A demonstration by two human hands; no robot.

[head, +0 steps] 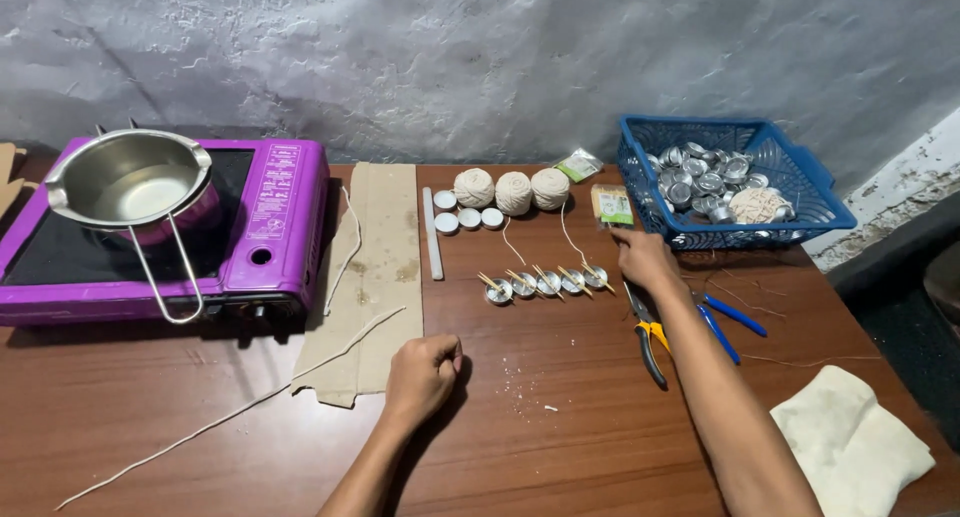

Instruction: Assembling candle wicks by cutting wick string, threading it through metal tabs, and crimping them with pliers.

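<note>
Left hand [424,370] fisted — on table [560,447].

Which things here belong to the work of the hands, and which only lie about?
In use:
right hand, reaching beside the packet
left hand, a fist on the table
row of metal cups with sticks

Lying about:
purple stove
pot
cardboard
pliers
cloth
blue basket

light: dim, even | shadows: soft | focus: sharp | edges: slightly bowed
</note>
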